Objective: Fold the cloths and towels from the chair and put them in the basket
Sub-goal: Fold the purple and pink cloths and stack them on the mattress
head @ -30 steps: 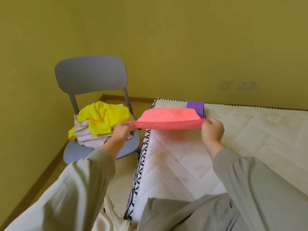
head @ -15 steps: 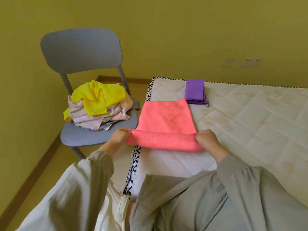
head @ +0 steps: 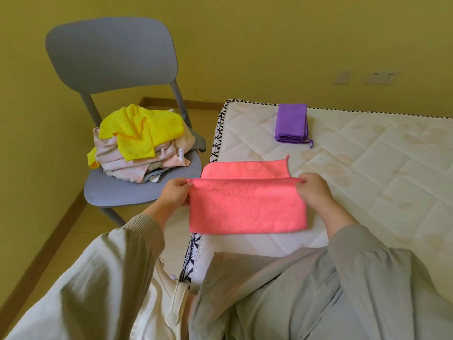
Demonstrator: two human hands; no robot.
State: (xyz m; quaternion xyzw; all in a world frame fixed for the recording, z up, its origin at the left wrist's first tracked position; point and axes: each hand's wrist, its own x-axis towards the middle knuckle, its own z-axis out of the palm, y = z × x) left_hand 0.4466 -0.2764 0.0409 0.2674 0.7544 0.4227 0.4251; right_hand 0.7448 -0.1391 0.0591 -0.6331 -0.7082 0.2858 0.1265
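Just now: the pink cloth (head: 247,207), stretched in the air between the hands a second ago and then laid out flat, has its near edge carried forward over itself.
Pink cloth: it lies on the mattress (head: 367,168) at the corner nearest the chair, doubled. The fold faces the person, and the lifted edge stops just short of the far edge, so a strip of the lower layer shows beyond it.
Left hand (head: 172,196): thumb and curled fingers pinch the left corner of the upper layer.
Right hand (head: 315,192): the same pinch on the right corner, with the fingers bunched round the hem.
Meaning for the task: I judge the first half-fold nearly made. The held edge still has to meet the far edge and be let down.
Purple cloth (head: 291,123): folded small, it lies further up the mattress, well apart from the pink one.
Chair (head: 110,55): a heap remains on the seat, a yellow cloth (head: 139,130) on top of pale pink ones, so much folding is left.
Basket: I see none from here, and nothing appears to have gone into it.
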